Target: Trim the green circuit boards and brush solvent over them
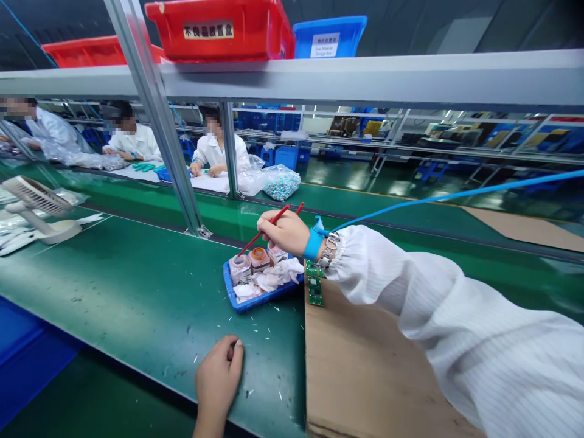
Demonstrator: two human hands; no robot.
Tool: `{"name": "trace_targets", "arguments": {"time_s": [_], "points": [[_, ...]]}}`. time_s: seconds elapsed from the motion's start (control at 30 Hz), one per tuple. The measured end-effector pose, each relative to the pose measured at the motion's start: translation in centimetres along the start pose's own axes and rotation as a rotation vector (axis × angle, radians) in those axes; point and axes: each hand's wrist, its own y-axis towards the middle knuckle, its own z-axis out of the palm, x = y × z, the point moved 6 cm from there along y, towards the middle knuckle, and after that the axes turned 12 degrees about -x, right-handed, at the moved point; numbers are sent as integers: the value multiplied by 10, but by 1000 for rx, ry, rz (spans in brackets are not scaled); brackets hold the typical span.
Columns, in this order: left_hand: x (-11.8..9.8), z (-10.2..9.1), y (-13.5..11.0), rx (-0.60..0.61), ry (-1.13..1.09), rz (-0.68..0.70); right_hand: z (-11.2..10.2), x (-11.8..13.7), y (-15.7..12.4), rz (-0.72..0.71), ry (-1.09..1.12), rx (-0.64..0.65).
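Note:
My right hand, with a blue strap at its wrist, pinches a thin red stick. The stick slants down to the mouth of the leftmost bottle. Beside that bottle stands another with an orange rim, and a third is partly behind my hand. They sit with crumpled white cloth in a blue tray. A second red tip shows behind my fingers. Near the table's front edge lies my left hand, its fingers curled in and nothing visible in them.
Brown cardboard lies to the right, with green circuit boards at its far edge. A blue cord runs off right from my wrist. A metal post and a small fan stand left. Co-workers sit opposite.

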Motion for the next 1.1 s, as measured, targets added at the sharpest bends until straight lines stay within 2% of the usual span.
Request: {"name": "trace_targets", "arguments": {"time_s": [0.13, 0.23, 0.37, 0.47, 0.53, 0.6, 0.67, 0.73, 0.8, 0.87, 0.97, 1.1], "points": [[-3, -3, 0, 2, -5, -17, -3, -3, -2, -1, 30, -16], [-5, -5, 1, -2, 2, -45, -24, -6, -11, 42, 47, -22], [-1, -8, 4, 25, 0, -89, -84, -11, -39, 162, 74, -135], [0, -11, 9, 42, -2, -127, -140, -26, -80, 354, 187, -295], [-7, -14, 12, 50, 1, -140, -171, -42, -114, 486, 247, -411], [-31, -17, 17, 61, -10, -74, -191, -55, -146, 559, 245, -494], [-77, -20, 23, 77, -42, 162, -199, -63, -169, 580, 191, -547], [-129, -19, 28, 101, 32, 409, -198, -67, -181, 566, 101, -568], [-178, -7, 31, 169, 242, 679, -192, -69, -183, 537, -4, -559], [-214, 5, 38, 196, 298, 772, -185, -72, -180, 509, -76, -536], [-245, 25, 47, 232, 354, 874, -179, -78, -171, 475, -147, -516], [-254, 45, 50, 262, 399, 965, -176, -83, -163, 444, -222, -481]]}}
